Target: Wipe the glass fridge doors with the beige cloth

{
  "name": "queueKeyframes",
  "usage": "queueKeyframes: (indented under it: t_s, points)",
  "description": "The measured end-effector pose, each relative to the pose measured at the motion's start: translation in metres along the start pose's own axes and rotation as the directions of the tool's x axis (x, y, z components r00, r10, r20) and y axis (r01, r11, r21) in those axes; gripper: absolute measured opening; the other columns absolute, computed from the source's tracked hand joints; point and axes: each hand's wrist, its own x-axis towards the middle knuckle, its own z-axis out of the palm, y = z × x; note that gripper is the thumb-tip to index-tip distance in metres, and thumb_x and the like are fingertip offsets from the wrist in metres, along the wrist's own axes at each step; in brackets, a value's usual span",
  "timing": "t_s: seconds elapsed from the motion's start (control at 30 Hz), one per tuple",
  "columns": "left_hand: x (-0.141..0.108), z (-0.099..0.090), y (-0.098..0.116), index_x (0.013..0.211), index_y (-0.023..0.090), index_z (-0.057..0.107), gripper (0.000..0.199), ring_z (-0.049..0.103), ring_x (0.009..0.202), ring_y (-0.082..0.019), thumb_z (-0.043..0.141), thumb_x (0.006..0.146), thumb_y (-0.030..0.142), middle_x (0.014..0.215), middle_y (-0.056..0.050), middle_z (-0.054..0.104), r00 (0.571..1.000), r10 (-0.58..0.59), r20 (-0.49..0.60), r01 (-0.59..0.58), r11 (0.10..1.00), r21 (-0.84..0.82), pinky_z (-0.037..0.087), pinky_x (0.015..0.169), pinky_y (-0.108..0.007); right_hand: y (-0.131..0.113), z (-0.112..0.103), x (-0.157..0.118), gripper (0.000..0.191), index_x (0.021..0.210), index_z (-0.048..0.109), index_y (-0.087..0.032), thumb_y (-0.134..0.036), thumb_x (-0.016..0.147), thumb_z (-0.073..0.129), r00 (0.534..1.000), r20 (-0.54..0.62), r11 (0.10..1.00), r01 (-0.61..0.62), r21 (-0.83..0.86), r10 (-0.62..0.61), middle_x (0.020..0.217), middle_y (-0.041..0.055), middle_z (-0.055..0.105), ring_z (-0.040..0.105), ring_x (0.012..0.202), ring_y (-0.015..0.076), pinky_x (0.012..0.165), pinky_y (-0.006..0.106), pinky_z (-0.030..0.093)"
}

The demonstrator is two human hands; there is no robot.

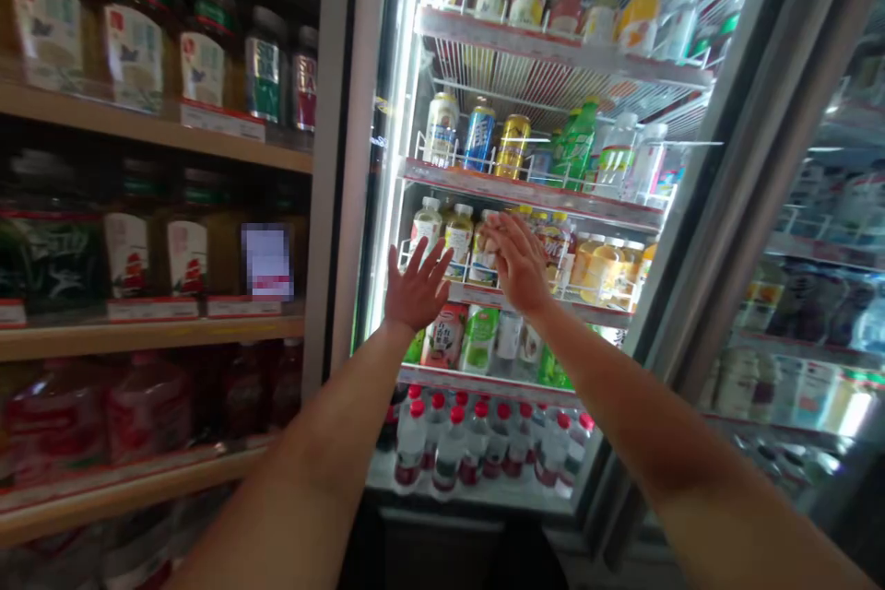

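Both my arms stretch toward the lit drinks fridge. My left hand (417, 286) is empty, its fingers spread apart in front of the middle shelves. Beyond it stand a light-labelled bottle (426, 223) and a yellow-capped bottle (459, 235). My right hand (522, 263) is raised at the same shelf, fingers stretched out, beside a small bottle (483, 251) that it partly covers. Whether the fingertips touch that bottle I cannot tell. Below the hands are a red carton-like pack (443, 336) and a green pack (479, 339).
Cans such as a blue can (478, 136) fill the shelf above. Red-capped bottles (453, 452) crowd the fridge floor. A wooden shelf (152, 336) with dark bottles stands at left. A metal door frame (747, 175) borders the fridge at right.
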Motion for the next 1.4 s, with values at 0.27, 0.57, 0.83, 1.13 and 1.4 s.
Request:
queueKeyframes:
  t_s: [0.27, 0.57, 0.83, 1.13, 1.4]
  points:
    - [-0.001, 0.001, 0.0, 0.16, 0.027, 0.036, 0.059, 0.025, 0.155, -0.029, 0.048, 0.102, 0.033, 0.161, -0.008, 0.039, 1.0, -0.022, 0.009, 0.022, 0.999, -0.042, -0.013, 0.125, -0.059, -0.021, 0.016, 0.011, 0.045, 0.141, 0.06, -0.024, -0.014, 0.102, 0.04, 1.0, 0.014, 1.0, -0.011, -0.024, 0.012, 0.154, 0.0041, 0.053, 0.034, 0.153, 0.0238, 0.126, 0.046, 0.036]
    - [0.0, 0.0, 0.0, 0.159, 0.027, 0.037, 0.059, 0.024, 0.155, -0.028, 0.048, 0.102, 0.032, 0.16, -0.008, 0.04, 0.999, -0.035, 0.03, 0.037, 0.998, -0.047, -0.013, 0.125, -0.06, -0.028, 0.021, 0.054, 0.052, 0.145, 0.056, -0.025, -0.01, 0.098, 0.039, 0.996, -0.001, 0.996, -0.089, -0.001, 0.089, 0.158, 0.0033, 0.047, 0.029, 0.155, 0.0251, 0.128, 0.047, 0.032]
    - [-0.001, -0.001, 0.0, 0.158, 0.026, 0.039, 0.059, 0.024, 0.155, -0.028, 0.052, 0.1, 0.031, 0.159, -0.01, 0.042, 0.999, -0.027, 0.029, 0.028, 0.999, -0.034, -0.013, 0.125, -0.059, -0.042, 0.029, 0.078, 0.055, 0.145, 0.055, -0.029, -0.007, 0.098, 0.039, 0.976, 0.195, 0.995, 0.097, -0.001, -0.095, 0.158, 0.0001, 0.048, 0.033, 0.153, 0.024, 0.126, 0.045, 0.035]
    - [-0.001, 0.001, -0.002, 0.154, 0.028, 0.046, 0.055, 0.026, 0.154, -0.029, 0.053, 0.099, 0.032, 0.157, -0.009, 0.046, 0.999, -0.028, 0.029, 0.029, 0.998, -0.056, -0.011, 0.126, -0.06, -0.053, 0.041, 0.09, 0.055, 0.147, 0.054, -0.028, -0.007, 0.098, 0.04, 0.967, 0.233, 0.993, 0.114, -0.029, -0.104, 0.16, 0.0021, 0.045, 0.028, 0.155, 0.0257, 0.127, 0.047, 0.032]
    - [0.0, -0.003, 0.001, 0.16, 0.028, 0.034, 0.064, 0.025, 0.154, -0.029, 0.053, 0.1, 0.029, 0.16, -0.008, 0.04, 0.999, -0.03, 0.017, 0.031, 0.998, -0.053, -0.012, 0.126, -0.059, -0.022, 0.03, 0.117, 0.057, 0.149, 0.05, -0.029, -0.008, 0.098, 0.039, 0.998, 0.045, 0.998, 0.035, -0.056, -0.032, 0.158, -0.0006, 0.046, 0.03, 0.154, 0.0268, 0.128, 0.051, 0.031]
